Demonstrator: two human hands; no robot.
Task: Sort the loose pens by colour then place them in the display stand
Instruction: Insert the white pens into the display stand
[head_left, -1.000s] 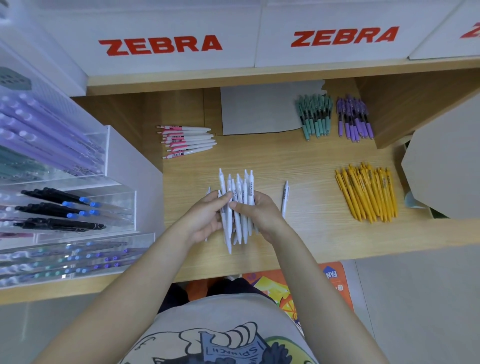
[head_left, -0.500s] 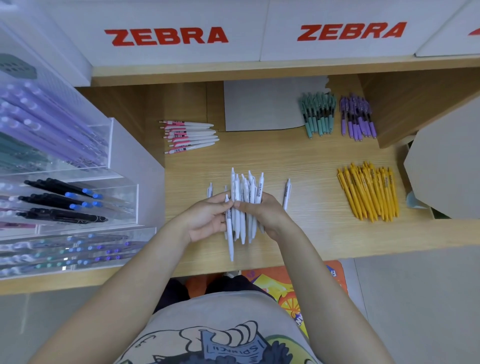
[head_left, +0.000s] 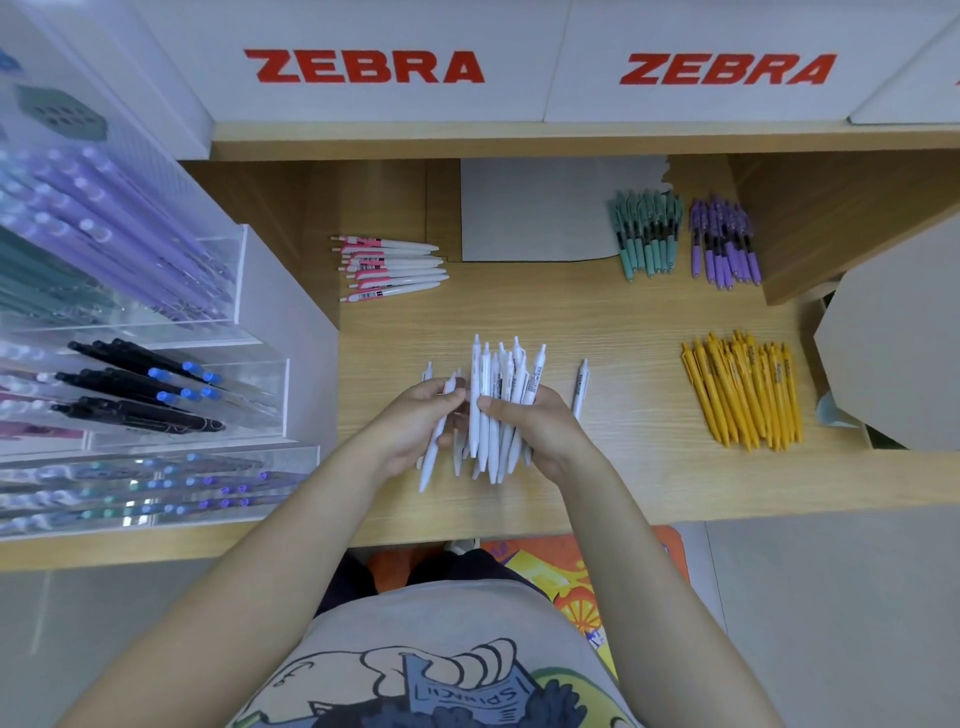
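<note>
My right hand (head_left: 540, 431) grips a bundle of several white pens (head_left: 501, 384) just above the wooden shelf (head_left: 623, 467). My left hand (head_left: 415, 421) pinches a single white pen (head_left: 435, 447) beside the bundle. One white pen (head_left: 580, 387) lies loose on the shelf to the right, and another white pen (head_left: 427, 371) peeks out behind my left hand. Sorted piles lie around: pink-and-white pens (head_left: 389, 267), teal pens (head_left: 647, 234), purple pens (head_left: 724, 241) and yellow pens (head_left: 743, 389). The clear acrylic display stand (head_left: 260, 332) stands at the left.
The stand's tiers hold lilac, black-and-blue and clear pens. A grey card sheet (head_left: 540, 208) lies at the back of the shelf. White ZEBRA boxes (head_left: 363, 67) sit on top. A grey board (head_left: 893, 353) leans at the right.
My left hand has drawn one white pen away from the bundle and tilted it to the left. The bundle in my right hand stays at about the same place.
</note>
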